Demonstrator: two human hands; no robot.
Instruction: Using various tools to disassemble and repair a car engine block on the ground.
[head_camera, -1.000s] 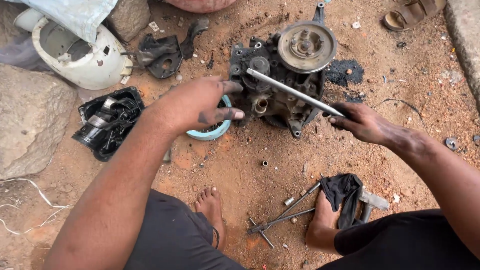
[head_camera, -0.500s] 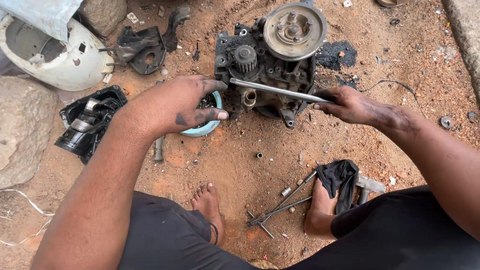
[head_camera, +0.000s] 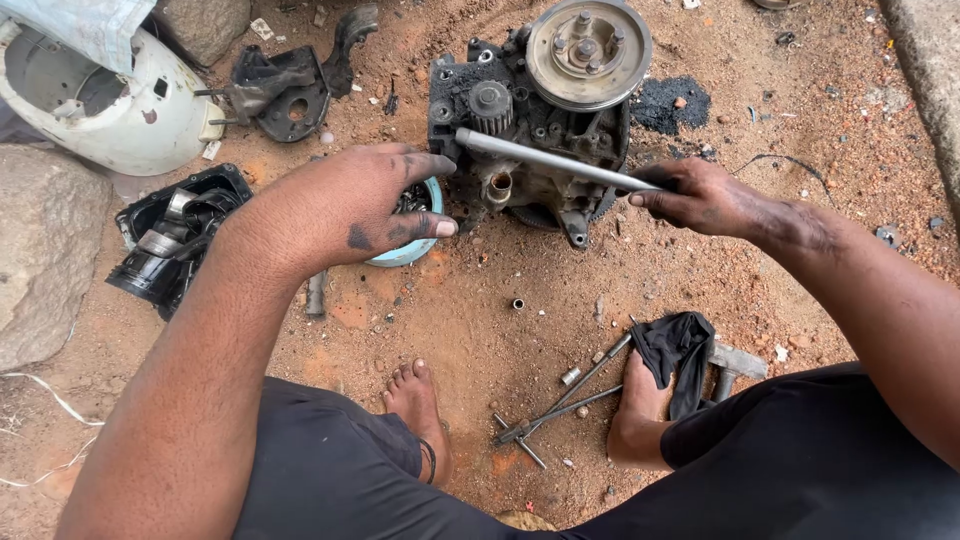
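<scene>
While spread, fingers (head_camera: 425, 165) over bowl (head_camera: 412, 252)

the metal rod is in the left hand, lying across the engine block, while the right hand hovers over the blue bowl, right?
Not quite: the hands are swapped. In the head view the right hand grips the metal rod lying across the engine block, while the left hand hovers over the blue bowl.
</scene>
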